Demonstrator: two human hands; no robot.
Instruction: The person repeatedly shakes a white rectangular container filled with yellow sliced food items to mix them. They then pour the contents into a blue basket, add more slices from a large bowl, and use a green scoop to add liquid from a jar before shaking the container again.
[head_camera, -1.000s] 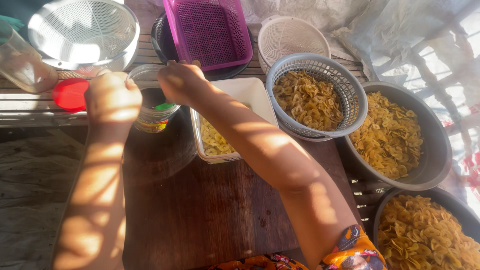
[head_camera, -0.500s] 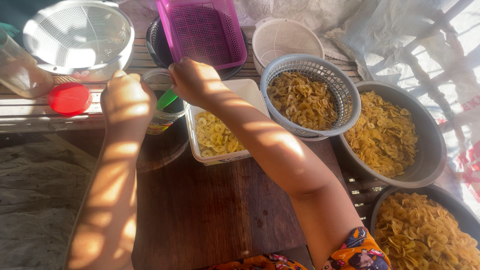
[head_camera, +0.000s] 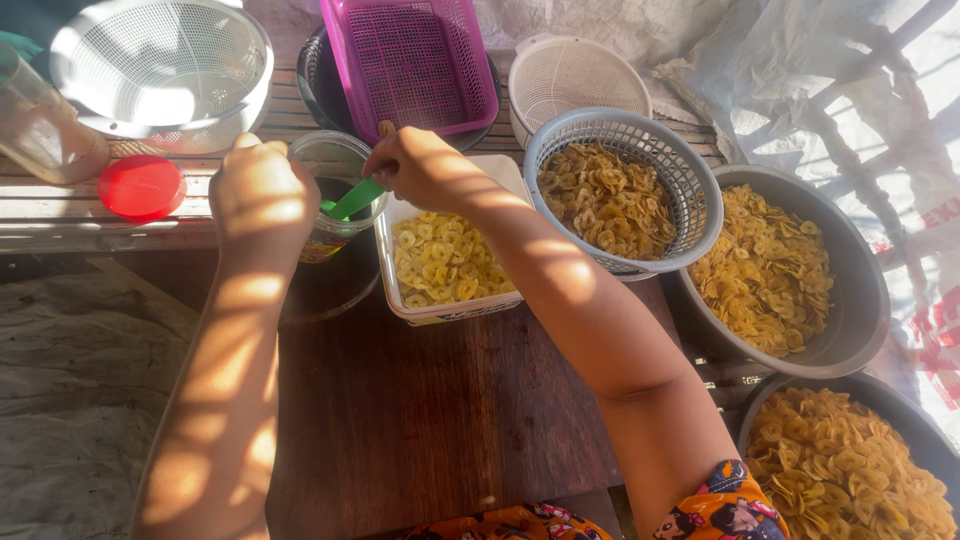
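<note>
Scooping stage, by my reading: right hand (head_camera: 425, 165) was closed around the handle of a green spoon (head_camera: 352, 200), whose working end dipped into a clear jar (head_camera: 335, 190) with dark contents. Left hand (head_camera: 262, 190) was wrapped around the near side of that jar, steadying it at the back of the wooden tabletop (head_camera: 420, 410). Fingers of the left grip were curled shut on the jar wall; those of the right grip were pinched tight on the spoon, no gap showing.

Jar stood just left of a white rectangular tub (head_camera: 445, 310) holding a shallow layer of yellow banana chips (head_camera: 445, 260). I could not tell what the dark contents were, nor how full the spoon was; its bowl was hidden inside the jar.

Judgement: the next move would call for lifting the spoon level over the jar rim and across the short gap to the tub, with the left hand keeping the jar from tipping.

Pose: both forearms reached forward from the lower edge of the view, the right one crossing diagonally over the tub, wrist bent down toward the jar. The left arm ran nearly straight, knuckles up.

Around them: a red lid (head_camera: 142, 187) lay left of the jar, a grey basket (head_camera: 690, 190) of chips sat right of the tub, and 2 large dark bowls of chips (head_camera: 850, 290) stood farther right. A pink basket (head_camera: 410, 60) and a white colander (head_camera: 160, 65) stood behind.
</note>
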